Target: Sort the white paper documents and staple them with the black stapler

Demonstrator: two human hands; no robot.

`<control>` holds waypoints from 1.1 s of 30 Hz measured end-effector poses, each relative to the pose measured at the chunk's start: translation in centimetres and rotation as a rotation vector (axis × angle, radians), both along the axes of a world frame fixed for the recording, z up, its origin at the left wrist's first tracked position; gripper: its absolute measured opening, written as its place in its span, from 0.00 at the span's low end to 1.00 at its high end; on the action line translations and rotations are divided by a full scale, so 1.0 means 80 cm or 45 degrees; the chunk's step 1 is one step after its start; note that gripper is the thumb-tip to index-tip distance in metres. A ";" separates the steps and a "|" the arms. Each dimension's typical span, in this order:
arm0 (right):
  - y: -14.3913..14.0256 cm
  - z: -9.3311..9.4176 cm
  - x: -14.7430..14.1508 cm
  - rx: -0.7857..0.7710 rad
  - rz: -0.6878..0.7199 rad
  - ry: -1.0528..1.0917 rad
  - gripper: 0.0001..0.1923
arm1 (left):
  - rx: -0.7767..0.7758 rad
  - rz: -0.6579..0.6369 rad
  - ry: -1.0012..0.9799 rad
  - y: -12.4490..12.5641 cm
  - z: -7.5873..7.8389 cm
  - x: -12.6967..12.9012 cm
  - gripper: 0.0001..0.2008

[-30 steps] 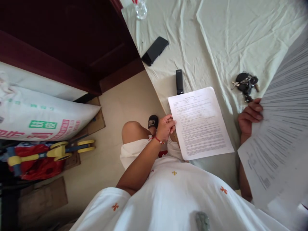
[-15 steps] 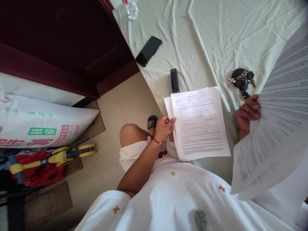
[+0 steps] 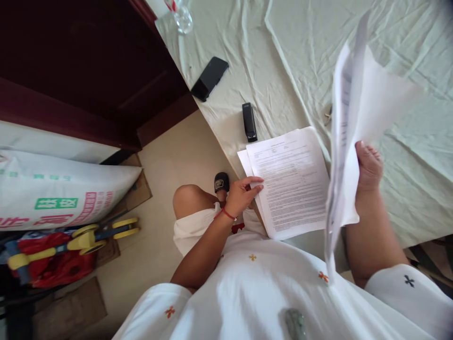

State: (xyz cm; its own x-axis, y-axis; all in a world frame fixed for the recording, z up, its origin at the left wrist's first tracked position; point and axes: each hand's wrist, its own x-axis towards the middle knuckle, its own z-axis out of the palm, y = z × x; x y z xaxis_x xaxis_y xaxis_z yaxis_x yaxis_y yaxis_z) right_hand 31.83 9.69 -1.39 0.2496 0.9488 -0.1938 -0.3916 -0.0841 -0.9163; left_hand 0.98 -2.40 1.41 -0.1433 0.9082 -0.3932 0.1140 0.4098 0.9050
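Note:
A small stack of printed sheets (image 3: pixel 293 182) lies at the near edge of a table under a pale wrinkled cloth (image 3: pixel 293 61). My left hand (image 3: pixel 243 191) rests on the stack's left edge, fingers stretched over the paper. My right hand (image 3: pixel 368 167) grips a sheaf of printed pages (image 3: pixel 350 123), held upright and edge-on above the table, to the right of the stack. A black stapler (image 3: pixel 249 122) lies just beyond the stack.
A black phone (image 3: pixel 209 78) and a clear glass (image 3: pixel 182 16) sit at the table's far left. Dark red wooden furniture (image 3: pixel 88 71) stands left. On the floor lie a printed white sack (image 3: pixel 60 193), a yellow-and-red toy (image 3: pixel 71 236) and cardboard (image 3: pixel 71 307).
My right hand swung the sheaf from a spread, flat pose up to edge-on and toward the middle, hiding the keys. A second sheet now shows under the stack's top page.

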 end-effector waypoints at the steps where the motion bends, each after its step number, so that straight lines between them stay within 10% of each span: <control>1: -0.001 0.010 -0.007 -0.019 -0.006 0.009 0.14 | 0.017 0.006 0.051 0.000 0.000 0.001 0.10; 22: -0.006 0.023 -0.030 -0.035 0.497 -0.431 0.16 | 0.088 0.384 -0.309 0.003 -0.019 0.006 0.24; 33: -0.006 0.012 -0.036 0.113 0.225 -0.514 0.11 | 0.137 0.337 -0.182 0.006 -0.022 0.006 0.27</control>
